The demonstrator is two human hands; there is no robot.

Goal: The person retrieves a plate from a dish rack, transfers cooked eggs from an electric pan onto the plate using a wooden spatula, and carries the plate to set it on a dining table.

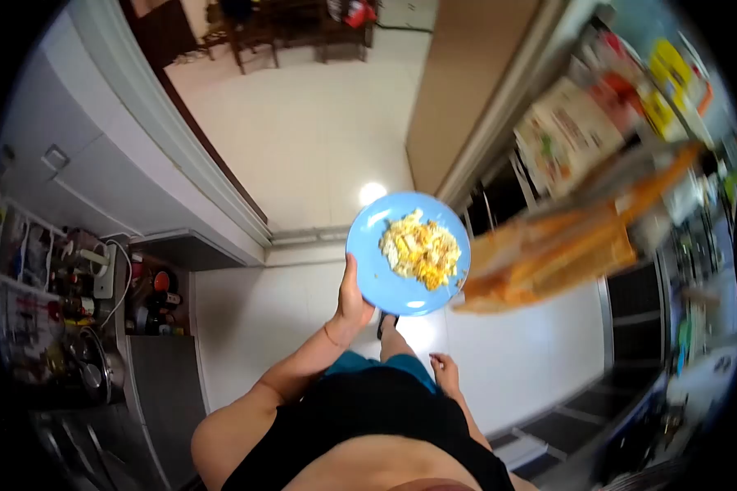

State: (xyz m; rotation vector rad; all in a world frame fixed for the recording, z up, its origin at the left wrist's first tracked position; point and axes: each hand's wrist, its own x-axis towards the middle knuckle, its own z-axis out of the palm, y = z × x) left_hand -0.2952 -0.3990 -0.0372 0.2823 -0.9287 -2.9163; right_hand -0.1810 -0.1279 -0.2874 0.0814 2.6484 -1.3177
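My left hand (352, 299) grips the rim of a round blue plate (371, 278) at its lower left, the thumb along the edge. On the plate lies a heap of scrambled egg (420, 250), yellow and white. The plate is held out in front of my body, above the floor near a doorway. My right hand (445, 373) hangs low beside my leg, its fingers loosely apart and nothing visible in it.
A doorway sill (307, 245) crosses the floor ahead, with a brown door (458, 82) on its right. Blurred orange packaging (549, 254) juts in from the right, near the plate. Bottles and cookware (94, 368) fill a counter at left. Chairs (254, 37) stand beyond.
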